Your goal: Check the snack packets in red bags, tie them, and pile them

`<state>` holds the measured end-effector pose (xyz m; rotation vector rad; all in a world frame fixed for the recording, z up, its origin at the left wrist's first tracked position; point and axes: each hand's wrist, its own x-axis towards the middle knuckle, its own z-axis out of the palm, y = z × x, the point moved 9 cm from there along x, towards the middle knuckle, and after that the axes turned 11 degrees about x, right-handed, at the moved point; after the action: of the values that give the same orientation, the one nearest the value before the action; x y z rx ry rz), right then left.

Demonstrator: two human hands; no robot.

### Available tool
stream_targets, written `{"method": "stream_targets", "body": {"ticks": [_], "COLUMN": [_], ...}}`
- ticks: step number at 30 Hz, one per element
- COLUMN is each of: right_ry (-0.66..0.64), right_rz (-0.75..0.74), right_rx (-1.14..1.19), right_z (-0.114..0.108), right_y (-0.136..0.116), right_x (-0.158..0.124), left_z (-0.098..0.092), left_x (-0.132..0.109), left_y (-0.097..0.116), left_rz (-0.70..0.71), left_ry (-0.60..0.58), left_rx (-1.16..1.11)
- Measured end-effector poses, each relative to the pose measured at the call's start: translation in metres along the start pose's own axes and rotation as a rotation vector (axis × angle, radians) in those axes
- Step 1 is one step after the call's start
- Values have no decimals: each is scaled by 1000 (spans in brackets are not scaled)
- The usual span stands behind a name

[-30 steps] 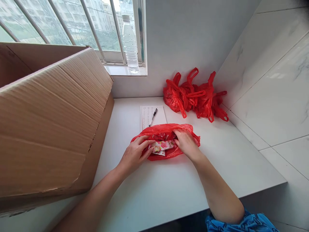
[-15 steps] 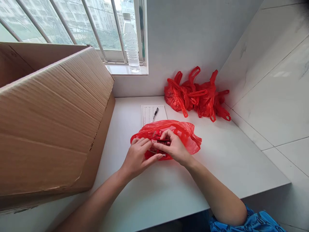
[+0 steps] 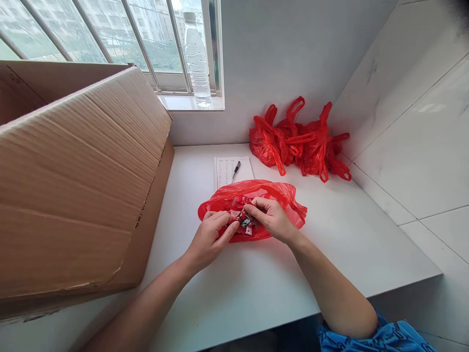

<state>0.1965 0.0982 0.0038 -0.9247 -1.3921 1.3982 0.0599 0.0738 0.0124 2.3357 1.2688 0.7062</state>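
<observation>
A red plastic bag lies spread open on the white table, with small red wrapped packets inside it. Over the bag, my left hand pinches one end of a small shiny red and dark packet, thumb against the fingertips. My right hand is closed at the packet's other end, its thumb and index finger pressed together. What kind of goods the packets hold is too small to make out.
A large cardboard box stands along the left. Behind the bag lie a notebook and a pen. Several tied red bags sit by the back wall. A water bottle stands on the windowsill.
The small packet now shows between my hands, raised above the others. My right hand has shifted slightly right, and my left fingers have closed into a pinch.
</observation>
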Motion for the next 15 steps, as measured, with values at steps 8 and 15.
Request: {"method": "stream_targets", "body": {"ticks": [8, 15], "right_ry": [295, -140], "right_rz": [-298, -168], "right_rx": [-559, -687], "right_z": [-39, 2], "right_y": [-32, -2], "right_x": [-6, -3], "left_z": [-9, -1], "left_x": [6, 5], "left_y": [-20, -30], "left_rz": [-52, -79], "left_ry": [40, -7], "left_rx": [345, 401]}}
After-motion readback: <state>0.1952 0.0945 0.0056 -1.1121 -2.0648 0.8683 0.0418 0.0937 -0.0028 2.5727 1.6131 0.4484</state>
